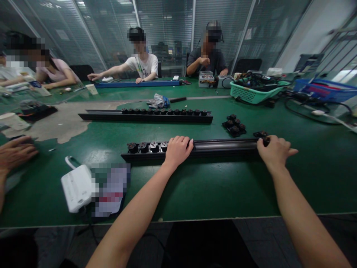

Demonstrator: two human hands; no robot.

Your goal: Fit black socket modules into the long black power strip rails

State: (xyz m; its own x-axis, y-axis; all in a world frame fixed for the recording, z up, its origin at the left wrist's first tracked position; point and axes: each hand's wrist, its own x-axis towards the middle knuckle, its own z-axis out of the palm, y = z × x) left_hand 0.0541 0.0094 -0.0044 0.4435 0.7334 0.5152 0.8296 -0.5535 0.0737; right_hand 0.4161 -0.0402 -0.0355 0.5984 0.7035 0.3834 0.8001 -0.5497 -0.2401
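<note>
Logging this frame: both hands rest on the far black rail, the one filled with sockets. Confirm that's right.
Wrong rail. The head view shows the left hand and right hand on the near black rail, which holds few sockets; the far black rail lies untouched.

Both bare arms reach forward — left hand [177, 149] curled knuckles-up, right hand [275, 152] cupped palm-down.

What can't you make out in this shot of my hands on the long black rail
Head view, the only one:
- Left hand covers the near black rail where the socket modules end, so the last module is hidden.
- Right hand hides the rail's right end and most of a socket module there.
- White device: label blurred.
- Green basket: contents too small to tell.
</note>
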